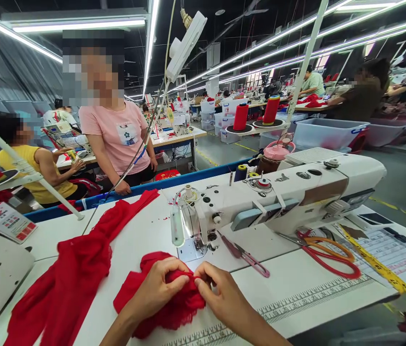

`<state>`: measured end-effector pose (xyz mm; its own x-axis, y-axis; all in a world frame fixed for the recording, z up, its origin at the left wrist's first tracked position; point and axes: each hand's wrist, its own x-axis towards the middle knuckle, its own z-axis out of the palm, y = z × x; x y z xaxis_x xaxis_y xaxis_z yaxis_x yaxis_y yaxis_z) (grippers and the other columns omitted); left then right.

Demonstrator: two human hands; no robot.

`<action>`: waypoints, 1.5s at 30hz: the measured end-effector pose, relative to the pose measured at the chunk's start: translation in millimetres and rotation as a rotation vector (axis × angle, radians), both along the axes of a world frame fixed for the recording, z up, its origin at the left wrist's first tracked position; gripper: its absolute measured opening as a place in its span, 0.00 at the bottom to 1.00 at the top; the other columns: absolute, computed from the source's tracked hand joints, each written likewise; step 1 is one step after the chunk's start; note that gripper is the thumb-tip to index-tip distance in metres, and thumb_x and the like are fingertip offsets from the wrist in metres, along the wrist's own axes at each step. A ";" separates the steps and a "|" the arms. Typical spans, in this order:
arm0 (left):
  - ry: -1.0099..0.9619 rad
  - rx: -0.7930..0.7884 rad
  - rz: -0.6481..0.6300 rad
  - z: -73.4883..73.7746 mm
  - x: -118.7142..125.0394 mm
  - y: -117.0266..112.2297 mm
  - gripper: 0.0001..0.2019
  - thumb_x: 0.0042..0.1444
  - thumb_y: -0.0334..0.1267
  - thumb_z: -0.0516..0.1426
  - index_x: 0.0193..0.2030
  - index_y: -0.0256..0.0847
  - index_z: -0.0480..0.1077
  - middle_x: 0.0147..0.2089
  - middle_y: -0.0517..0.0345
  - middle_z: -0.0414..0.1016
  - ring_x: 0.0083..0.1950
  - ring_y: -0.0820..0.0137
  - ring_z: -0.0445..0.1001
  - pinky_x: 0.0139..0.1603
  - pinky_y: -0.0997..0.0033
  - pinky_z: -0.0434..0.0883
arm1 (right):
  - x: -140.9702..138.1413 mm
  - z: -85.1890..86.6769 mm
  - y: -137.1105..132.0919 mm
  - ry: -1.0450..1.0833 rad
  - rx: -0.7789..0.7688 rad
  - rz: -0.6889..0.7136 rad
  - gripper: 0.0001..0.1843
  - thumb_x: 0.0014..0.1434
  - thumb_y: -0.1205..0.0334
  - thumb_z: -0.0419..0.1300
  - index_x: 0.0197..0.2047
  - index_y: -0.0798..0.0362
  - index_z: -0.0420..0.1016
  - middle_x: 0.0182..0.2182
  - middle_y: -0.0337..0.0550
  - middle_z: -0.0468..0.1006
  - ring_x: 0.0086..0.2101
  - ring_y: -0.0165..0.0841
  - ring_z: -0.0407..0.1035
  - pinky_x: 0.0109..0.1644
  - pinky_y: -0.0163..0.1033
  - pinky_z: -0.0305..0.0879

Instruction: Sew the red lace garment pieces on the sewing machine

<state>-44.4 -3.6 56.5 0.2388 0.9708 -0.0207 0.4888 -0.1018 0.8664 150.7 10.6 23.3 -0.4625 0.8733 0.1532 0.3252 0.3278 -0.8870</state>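
Bunched red fabric [148, 298] with a frayed lower edge lies on the white sewing table in front of me. My left hand [161, 283] pinches its upper edge between thumb and fingers. Close beside it, my right hand [215, 288] pinches the same edge, so a short stretch runs between the two. Just beyond my hands is the needle area of a white sewing machine [246, 206], its metal plate [190, 251] bare at the front. A longer piece of red fabric [76, 264] is spread to the left.
Pink thread snips [248, 259] and orange-red scissors [328, 254] lie right of my hands. A yellow tape measure [375, 262] hangs over papers and the table edge. A person in a pink shirt [119, 137] stands behind the table. Red thread cones [240, 117] rise behind the machine.
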 end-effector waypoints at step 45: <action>0.421 0.987 0.037 -23.6 20.5 -3.6 0.11 0.61 0.20 0.54 0.41 0.41 0.70 0.50 0.50 0.69 0.53 0.62 0.68 0.60 0.49 0.61 | 9.7 -10.1 17.8 0.282 -0.396 0.125 0.09 0.63 0.58 0.58 0.32 0.52 0.69 0.26 0.34 0.66 0.29 0.30 0.61 0.32 0.35 0.56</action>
